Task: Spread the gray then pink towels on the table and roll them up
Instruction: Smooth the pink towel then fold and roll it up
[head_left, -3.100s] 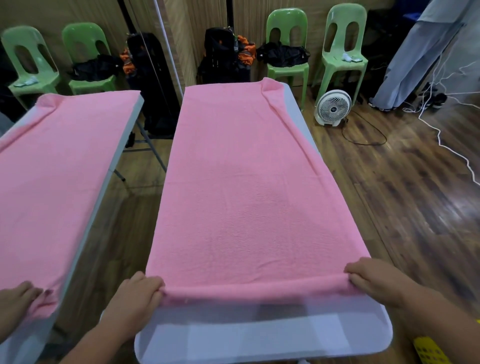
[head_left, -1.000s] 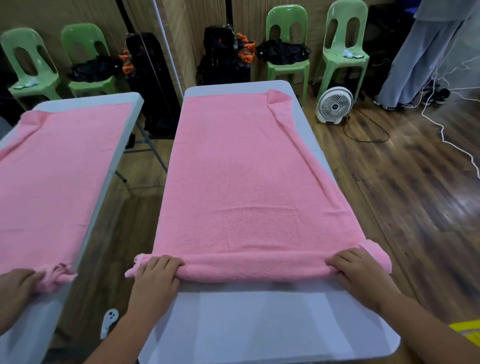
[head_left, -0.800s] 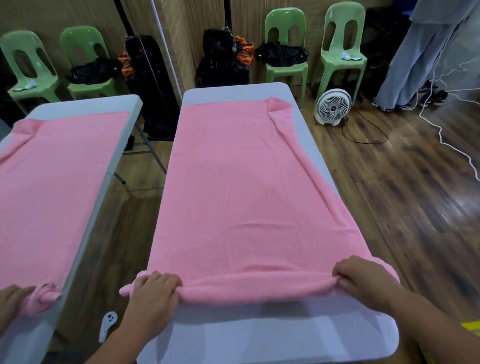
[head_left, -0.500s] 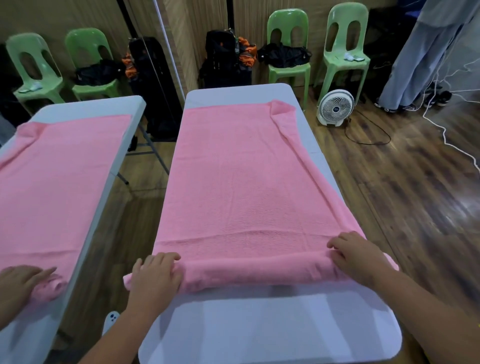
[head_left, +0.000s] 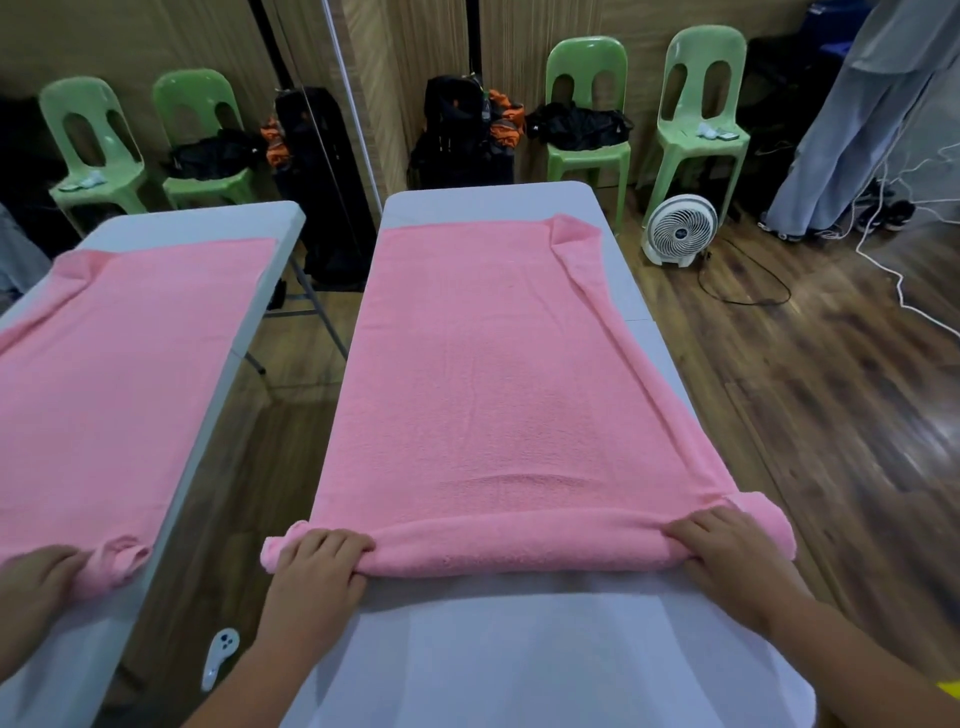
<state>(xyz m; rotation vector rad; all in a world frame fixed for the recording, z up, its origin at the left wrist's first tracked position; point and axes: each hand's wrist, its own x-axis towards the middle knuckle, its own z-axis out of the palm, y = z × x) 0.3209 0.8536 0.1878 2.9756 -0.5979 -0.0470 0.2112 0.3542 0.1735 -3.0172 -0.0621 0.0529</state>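
I see the pink towel (head_left: 493, 389) lying flat on the white table (head_left: 519, 649), with its near end wound into a thick roll at 6 o'clock. The left hand (head_left: 314, 564) grips the roll at 7 o'clock and the right hand (head_left: 727, 551) at 5 o'clock, with the fingers of both curled over it.

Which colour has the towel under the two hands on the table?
The towel is pink; the head view shows it.

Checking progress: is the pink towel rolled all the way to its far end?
No, the pink towel is rolled only at its near edge; the rest lies flat.
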